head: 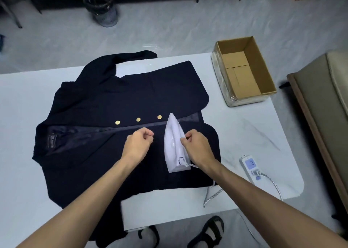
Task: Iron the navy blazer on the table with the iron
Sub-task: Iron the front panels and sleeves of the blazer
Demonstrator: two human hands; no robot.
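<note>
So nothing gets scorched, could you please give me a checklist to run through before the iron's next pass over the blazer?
1. Right hand grips the iron: ok.
2. Iron sits sole-down on the navy blazer: ok.
3. Left hand apart from the iron: ok.
4. Left hand pinning the front edge taut: cannot tell.
5. Nearest gold button out of the tip's way: not ok, it lies close beside the tip.
6. Cord plugged into power strip: ok.
</note>
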